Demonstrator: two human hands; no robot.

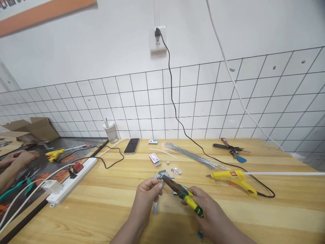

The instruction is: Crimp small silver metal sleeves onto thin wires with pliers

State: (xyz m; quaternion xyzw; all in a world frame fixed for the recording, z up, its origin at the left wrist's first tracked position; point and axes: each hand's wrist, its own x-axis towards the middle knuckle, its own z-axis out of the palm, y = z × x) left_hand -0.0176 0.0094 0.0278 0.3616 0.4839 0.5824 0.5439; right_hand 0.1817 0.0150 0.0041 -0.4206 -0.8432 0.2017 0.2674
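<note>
My right hand (207,206) is wrapped round the yellow-and-green handles of a pair of pliers (181,191). Their dark, rusty jaws point left, right beside the fingertips of my left hand (147,195). Thumb and forefinger of that hand pinch a thin wire (165,190), of which only a short, bent end shows. Just beyond my fingers lie small grey metal parts (164,173), partly covered by the hand and the pliers. A grey strip (155,207) sticks out below my left hand. Whether the jaws grip the wire is hard to see.
Behind my hands lie a small red-and-white box (154,159), small charms (176,171), a bundle of metal wires (195,156) and a phone (131,146). A yellow glue gun (235,179) lies right, a power strip (73,181) left. Another person's hands (19,161) are far left.
</note>
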